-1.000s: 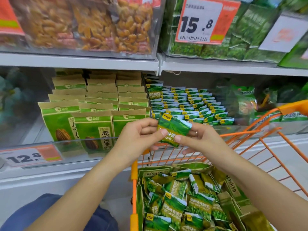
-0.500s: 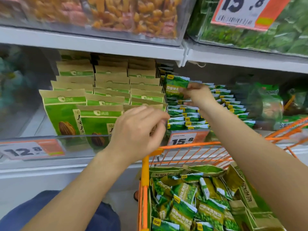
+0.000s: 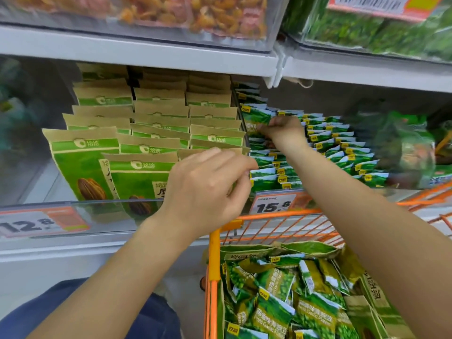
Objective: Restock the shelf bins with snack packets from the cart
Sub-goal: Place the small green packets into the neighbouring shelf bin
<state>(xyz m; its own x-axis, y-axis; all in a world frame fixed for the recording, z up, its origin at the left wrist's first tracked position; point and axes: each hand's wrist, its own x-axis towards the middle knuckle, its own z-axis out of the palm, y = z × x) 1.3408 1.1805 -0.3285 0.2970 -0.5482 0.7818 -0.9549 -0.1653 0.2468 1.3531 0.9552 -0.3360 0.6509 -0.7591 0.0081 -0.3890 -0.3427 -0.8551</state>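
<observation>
Green packet (image 3: 255, 116) pinched upright in the right hand (image 3: 285, 129), above the rows in the bin (image 3: 318, 148); left hand (image 3: 208, 182) hovers nearer, loosely curled, empty.

Kraft-and-green nut bags (image 3: 137, 172) stand in upright rows in the left compartment of the middle shelf, seed picture on the front ones. Price tag 12.8 (image 3: 41, 222) on the clear front rail below them. Price tag 15.8 (image 3: 275, 204) further right on the same rail. Upper shelf: clear bin of yellow-orange dried fruit (image 3: 195, 13), beside it a bin of green packs (image 3: 381, 30) with an orange tag (image 3: 381, 6) on its front, partly cut off. Blurred green bags (image 3: 401, 148) far right. Blue trouser leg (image 3: 80, 311) at bottom left.
</observation>
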